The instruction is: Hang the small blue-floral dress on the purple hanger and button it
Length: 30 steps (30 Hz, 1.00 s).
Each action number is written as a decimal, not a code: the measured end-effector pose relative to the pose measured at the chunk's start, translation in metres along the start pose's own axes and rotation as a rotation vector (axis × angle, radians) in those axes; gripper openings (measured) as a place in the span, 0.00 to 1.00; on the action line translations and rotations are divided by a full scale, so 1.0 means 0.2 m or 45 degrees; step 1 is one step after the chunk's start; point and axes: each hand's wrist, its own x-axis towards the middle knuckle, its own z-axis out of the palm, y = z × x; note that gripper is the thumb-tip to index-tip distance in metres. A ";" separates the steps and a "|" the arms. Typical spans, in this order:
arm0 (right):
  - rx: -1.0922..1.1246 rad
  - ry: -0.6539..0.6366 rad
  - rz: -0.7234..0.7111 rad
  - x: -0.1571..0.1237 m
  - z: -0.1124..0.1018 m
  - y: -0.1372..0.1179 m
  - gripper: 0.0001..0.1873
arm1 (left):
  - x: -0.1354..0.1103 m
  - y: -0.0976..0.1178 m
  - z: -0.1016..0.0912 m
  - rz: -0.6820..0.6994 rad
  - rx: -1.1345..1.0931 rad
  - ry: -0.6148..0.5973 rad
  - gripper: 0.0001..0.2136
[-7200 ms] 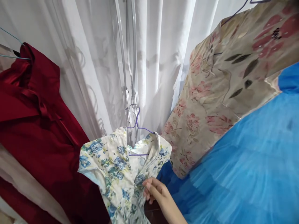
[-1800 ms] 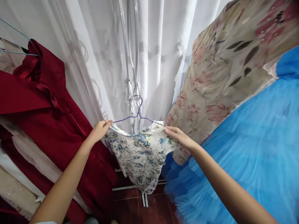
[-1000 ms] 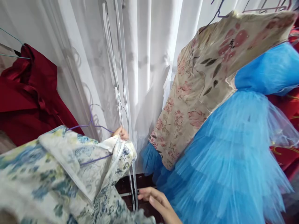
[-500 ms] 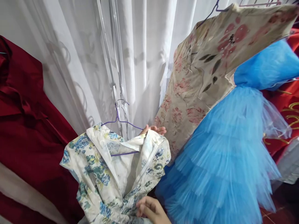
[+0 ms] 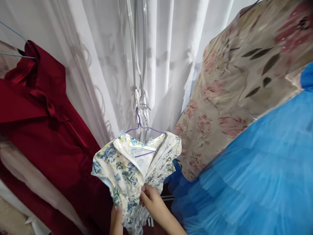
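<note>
A small white dress with blue flowers [image 5: 127, 166] hangs on a purple wire hanger [image 5: 144, 129] from clear plastic hooks [image 5: 140, 98] in front of a white curtain. My right hand [image 5: 150, 199] pinches the front of the dress low down, fingers closed on the cloth. My left hand [image 5: 116, 220] holds the dress from below on its left side; only part of that hand shows at the bottom edge.
A dark red satin garment [image 5: 41, 124] hangs on the left on a blue wire hanger. A beige floral dress [image 5: 234, 88] and a blue tulle dress [image 5: 256, 176] hang close on the right. The white curtain [image 5: 168, 58] fills the back.
The floral dress swung back to hang straight under the hooks. My left hand left the collar and dropped to the lower front; both hands now grip the cloth low down.
</note>
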 end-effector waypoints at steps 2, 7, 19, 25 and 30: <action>0.056 -0.016 -0.024 0.00 0.04 -0.01 0.19 | -0.01 -0.06 -0.10 -0.047 0.111 -0.022 0.22; 0.232 0.015 0.124 -0.06 -0.02 0.00 0.24 | 0.04 -0.13 -0.13 0.521 0.344 0.280 0.30; 0.399 0.200 -0.091 0.03 -0.33 -0.47 0.24 | -0.10 -0.35 0.18 0.550 0.889 -0.481 0.09; 0.571 0.182 -0.396 0.37 -0.46 -0.99 0.18 | -0.04 -0.27 0.16 0.640 1.080 -0.647 0.11; 0.545 0.138 -0.377 0.31 -0.43 -0.96 0.15 | 0.10 0.06 0.21 0.739 0.975 -0.632 0.08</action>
